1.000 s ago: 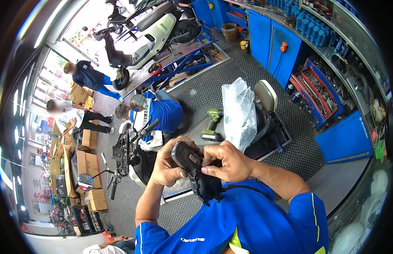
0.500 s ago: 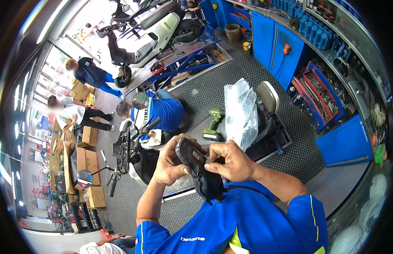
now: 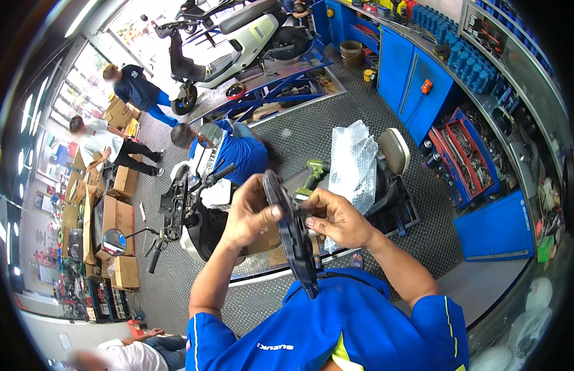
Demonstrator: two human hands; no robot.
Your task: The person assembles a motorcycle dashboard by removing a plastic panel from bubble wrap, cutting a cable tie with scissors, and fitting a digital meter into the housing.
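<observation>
A long black plastic part [image 3: 293, 238], seen nearly edge-on, is held up in front of my chest. My left hand [image 3: 250, 216] grips its upper left side, with the thumb toward the near side and the fingers partly hidden behind. On the right side of the part, my right hand [image 3: 341, 221] has its thumb and fingers pinched against its back. Whatever small detail lies between those fingertips is hidden. Beyond my hands stands a partly stripped scooter [image 3: 203, 229] with bare handlebars. A green cordless drill [image 3: 314, 176] lies on the bench past my right hand.
Bubble wrap [image 3: 354, 164] and a scooter seat [image 3: 394, 151] are just beyond the drill. A co-worker in blue [image 3: 240, 154] crouches by the scooter. An open toolbox [image 3: 463, 154] stands at right, cardboard boxes [image 3: 117, 219] at left. Another scooter [image 3: 250, 46] sits on a lift.
The black part has turned from showing its broad face to nearly edge-on, its lower end now hanging down. My right hand has shifted slightly to the right along with it.
</observation>
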